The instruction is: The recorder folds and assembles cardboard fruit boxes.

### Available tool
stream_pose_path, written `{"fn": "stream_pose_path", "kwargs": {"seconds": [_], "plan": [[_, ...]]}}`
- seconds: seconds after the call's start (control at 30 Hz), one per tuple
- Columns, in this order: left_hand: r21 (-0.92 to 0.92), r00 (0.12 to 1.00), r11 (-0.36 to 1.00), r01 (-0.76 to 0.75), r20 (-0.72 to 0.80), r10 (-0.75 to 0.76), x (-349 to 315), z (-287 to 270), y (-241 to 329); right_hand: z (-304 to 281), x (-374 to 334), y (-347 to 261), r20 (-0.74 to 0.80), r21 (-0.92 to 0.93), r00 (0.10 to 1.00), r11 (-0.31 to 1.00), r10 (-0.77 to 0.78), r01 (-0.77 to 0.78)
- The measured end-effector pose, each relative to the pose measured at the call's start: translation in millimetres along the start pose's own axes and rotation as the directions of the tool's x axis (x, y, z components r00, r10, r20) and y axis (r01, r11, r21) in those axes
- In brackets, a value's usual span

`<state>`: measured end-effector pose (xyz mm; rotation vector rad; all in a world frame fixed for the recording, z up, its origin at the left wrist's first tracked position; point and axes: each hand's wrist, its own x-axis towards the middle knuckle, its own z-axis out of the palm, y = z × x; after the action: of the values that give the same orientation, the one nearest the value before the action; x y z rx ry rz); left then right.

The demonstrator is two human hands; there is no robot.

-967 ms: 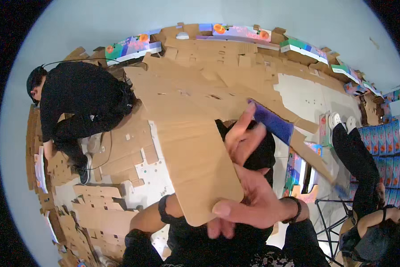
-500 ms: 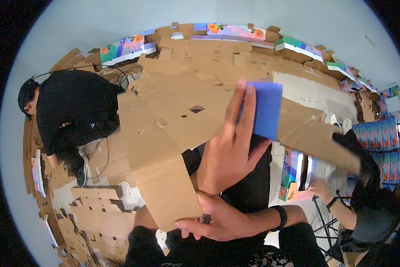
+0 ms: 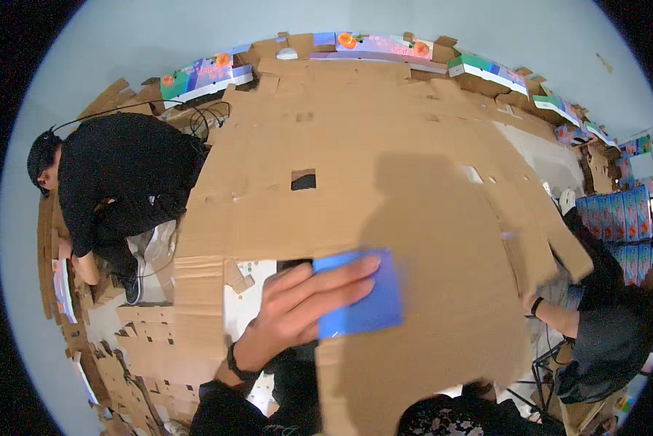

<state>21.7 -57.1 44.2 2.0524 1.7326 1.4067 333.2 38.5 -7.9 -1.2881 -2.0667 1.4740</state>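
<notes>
A large brown cardboard sheet (image 3: pixel 413 196), with cut holes and creases, spreads across the middle in front of me. At its near edge, a blue flap (image 3: pixel 373 309) lies against the brown face. My left hand (image 3: pixel 290 301) grips this flap at its left end, fingers stretched over the blue side and thumb out of sight. A black band circles that wrist. Only a bit of my right forearm (image 3: pixel 480 390) shows below the sheet's lower edge; the right hand is hidden behind the cardboard.
A person in black (image 3: pixel 130 167) bends down at the left. Another person (image 3: pixel 595 334) sits at the right by a black stand. Printed fruit boxes (image 3: pixel 384 49) line the far wall, more boxes (image 3: pixel 617 218) stack at right, and flattened cardboard (image 3: pixel 152 341) lies at lower left.
The cardboard sheet has swung and spread wider across the view. My left hand and the blue flap have come nearer and left. My right hand, earlier holding a cardboard strip, has gone behind the sheet.
</notes>
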Motion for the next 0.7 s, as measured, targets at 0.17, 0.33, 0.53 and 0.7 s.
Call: {"fn": "stream_pose_path", "kwargs": {"seconds": [0.17,0.33,0.53,0.7], "plan": [[0.065,0.997,0.997,0.031,0.062,-0.035,-44.9,-17.1,35.2,-8.1,-37.2,24.3,-0.345,-0.022,0.939,1.000,0.001,-0.010],[0.204,0.973,0.960,0.191,0.090,-0.213,-75.5,-14.6,56.5,-8.0,-50.6,23.6,-0.421,-0.017,0.907,1.000,-0.026,0.021],[0.223,0.945,0.940,0.258,0.145,-0.294,-92.5,-17.7,63.2,-8.4,-46.7,6.0,-0.302,0.064,0.950,0.992,-0.081,0.105],[0.136,0.946,0.952,0.275,0.137,-0.293,-105.9,-10.7,55.3,-11.5,-46.9,-2.5,-0.160,0.025,0.983,0.996,-0.086,0.091]]}}
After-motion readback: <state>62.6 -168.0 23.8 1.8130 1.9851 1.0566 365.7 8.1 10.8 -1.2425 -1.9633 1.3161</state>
